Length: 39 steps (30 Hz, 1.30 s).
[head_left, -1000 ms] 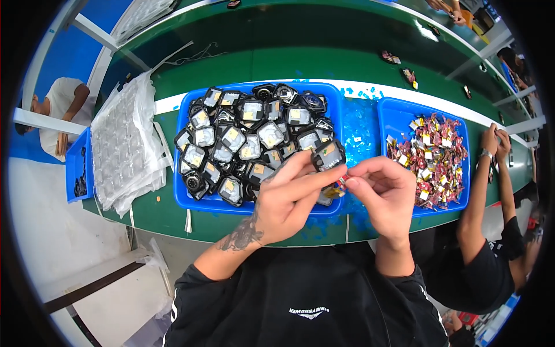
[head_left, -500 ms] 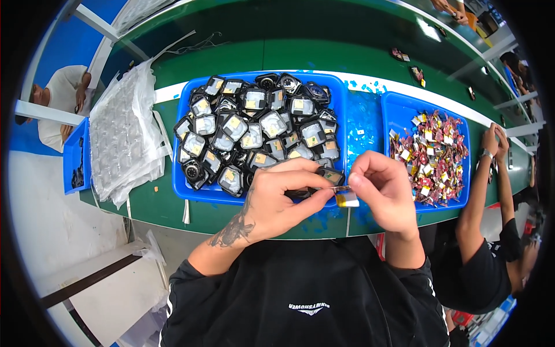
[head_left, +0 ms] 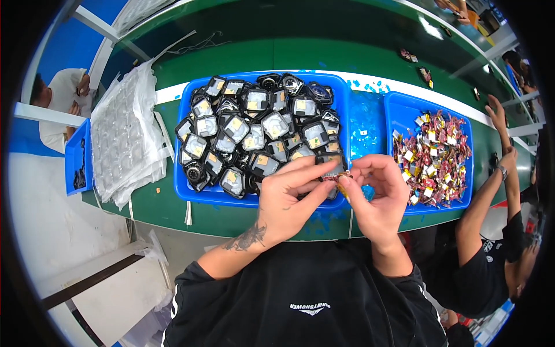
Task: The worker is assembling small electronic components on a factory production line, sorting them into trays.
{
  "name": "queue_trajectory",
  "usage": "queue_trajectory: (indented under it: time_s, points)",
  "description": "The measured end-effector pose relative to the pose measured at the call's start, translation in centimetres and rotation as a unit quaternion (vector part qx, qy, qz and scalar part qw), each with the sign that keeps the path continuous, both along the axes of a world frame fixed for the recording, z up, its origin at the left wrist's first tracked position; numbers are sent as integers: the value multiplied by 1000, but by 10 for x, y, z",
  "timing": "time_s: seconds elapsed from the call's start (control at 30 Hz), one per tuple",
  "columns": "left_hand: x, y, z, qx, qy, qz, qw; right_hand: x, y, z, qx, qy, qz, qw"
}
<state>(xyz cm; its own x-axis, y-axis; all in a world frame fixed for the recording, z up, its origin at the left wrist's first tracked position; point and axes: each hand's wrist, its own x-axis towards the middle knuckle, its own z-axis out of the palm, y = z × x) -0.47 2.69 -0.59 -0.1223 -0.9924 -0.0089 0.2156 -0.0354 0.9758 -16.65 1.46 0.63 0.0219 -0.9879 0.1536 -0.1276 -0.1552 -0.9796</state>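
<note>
Between my two hands is a small red-and-yellow electronic part [head_left: 346, 178], held over the near right corner of the large blue bin [head_left: 345, 115]. My left hand [head_left: 289, 199], tattooed at the wrist, pinches it between thumb and fingertips. Thumb and fingers of my right hand [head_left: 378, 194] pinch the same part from the other side; they hide much of it. Just beyond my left fingertips sits a black watch case [head_left: 329, 157], and whether they touch it cannot be told. Many such cases with pale inner faces, such as this watch case [head_left: 274, 124], are heaped in the bin.
On the right, a second blue bin [head_left: 388, 110] holds a pile of small red, yellow and white parts [head_left: 430, 156]. Blue film scraps [head_left: 361, 133] lie between the bins. Clear plastic trays [head_left: 124, 133] are stacked left. A co-worker's arms [head_left: 480, 196] reach in at right.
The held part has turned: its white-and-yellow flap, hanging below my fingers before, is now mostly hidden, and reddish strip shows. My right fingers have curled closer around it. The co-worker's hands have moved apart.
</note>
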Motion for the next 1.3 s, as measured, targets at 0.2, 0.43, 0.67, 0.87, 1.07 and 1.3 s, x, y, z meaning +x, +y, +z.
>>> queue_trajectory:
  time_s: [0.2,0.43,0.67,0.87,1.07,1.3]
  points:
    - [1,4,-11,-25,33,27,999,9,1,-13,-60,44,-33,997]
    - [-5,6,-4,31,95,39,994,21,6,-23,-100,-30,-73,992]
    - [-4,5,-9,23,124,52,991,24,2,-23,-77,26,-55,995]
    - [-4,5,-16,15,166,77,983,31,1,-20,-75,52,-40,995]
    - [6,7,23,-1,123,44,991,24,-25,9,-14,1,35,999]
    - [127,35,17,-147,-532,330,765,19,-233,-6,115,46,73,990]
